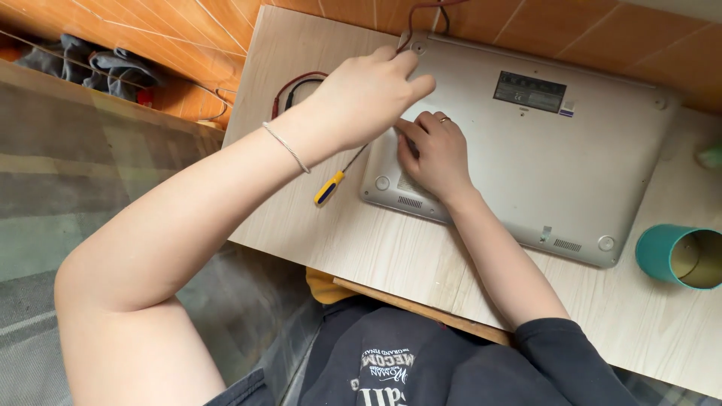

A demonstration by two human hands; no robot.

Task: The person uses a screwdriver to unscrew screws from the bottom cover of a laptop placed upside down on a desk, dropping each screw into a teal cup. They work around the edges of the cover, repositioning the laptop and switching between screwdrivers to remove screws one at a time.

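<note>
Silver laptop (541,158) lies bottom-up in the upper right of the frame on the counter (316,218), left hand (361,101) closed near its corner, right hand (436,150) pressing flat with fingers together, and the yellow screwdriver (331,186) may slip if pushed askew.

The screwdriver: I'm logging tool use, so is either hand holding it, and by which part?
No. The screwdriver lies on the table under the left hand; the right hand rests on the laptop.
</note>
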